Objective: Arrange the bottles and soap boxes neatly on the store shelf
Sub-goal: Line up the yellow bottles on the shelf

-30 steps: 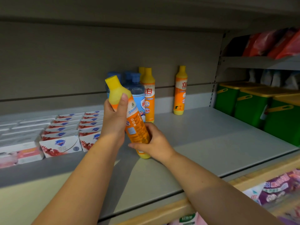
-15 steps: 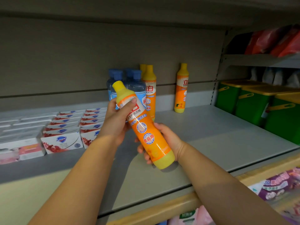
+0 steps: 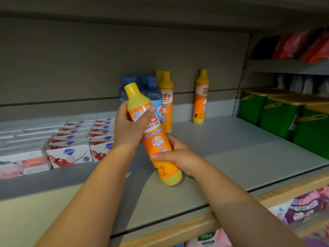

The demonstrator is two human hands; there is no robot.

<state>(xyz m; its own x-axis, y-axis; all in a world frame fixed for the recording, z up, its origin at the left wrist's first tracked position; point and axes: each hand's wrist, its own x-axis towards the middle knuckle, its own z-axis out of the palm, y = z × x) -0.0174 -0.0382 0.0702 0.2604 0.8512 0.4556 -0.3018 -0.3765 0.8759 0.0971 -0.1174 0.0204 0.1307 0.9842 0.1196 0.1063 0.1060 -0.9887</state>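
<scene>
An orange bottle with a yellow cap [image 3: 156, 139] is tilted, its cap up to the left, its base touching or just above the grey shelf [image 3: 240, 157]. My left hand [image 3: 130, 129] grips its upper part and my right hand [image 3: 178, 155] holds its lower part. Behind it stand blue-capped bottles [image 3: 151, 91] and two orange bottles [image 3: 166, 97] at the back wall. Another orange bottle [image 3: 200, 97] stands alone further right. Soap boxes [image 3: 71, 154] lie in rows on the left.
Green bins with yellow lids [image 3: 284, 113] stand on the neighbouring shelf at the right, with red packets [image 3: 302, 45] above them. A wooden shelf edge [image 3: 178, 230] runs below, with purple packages [image 3: 306, 204] on the lower level.
The bottle has turned so its label faces me and has come lower and to the right. My right hand shifted from under its base to around its lower part.
</scene>
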